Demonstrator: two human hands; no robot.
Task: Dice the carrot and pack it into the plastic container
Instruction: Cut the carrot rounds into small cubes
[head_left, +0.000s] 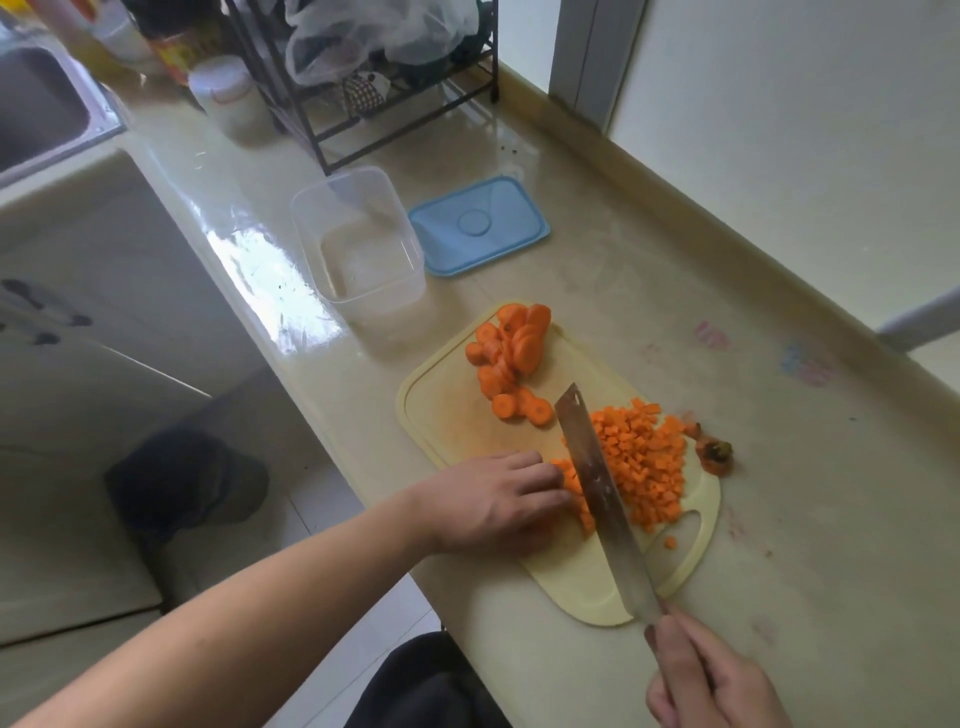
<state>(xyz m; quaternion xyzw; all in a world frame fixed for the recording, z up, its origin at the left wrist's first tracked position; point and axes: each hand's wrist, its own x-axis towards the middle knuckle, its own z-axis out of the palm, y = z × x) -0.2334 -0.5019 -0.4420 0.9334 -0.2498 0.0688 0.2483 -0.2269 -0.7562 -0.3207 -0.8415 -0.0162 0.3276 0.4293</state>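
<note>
On the pale yellow cutting board, my left hand is pressing down with curled fingers on carrot strips against the cleaver, which my right hand is gripping by the handle. Diced carrot is lying right of the blade, carrot slices beyond it. The plastic container is sitting open past the board, its blue lid beside it.

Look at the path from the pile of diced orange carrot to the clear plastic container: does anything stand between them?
Yes. The heap of uncut carrot rounds lies on the yellow cutting board between the diced carrot and the clear plastic container. The container's mouth is open; its blue lid lies beside it.
</note>
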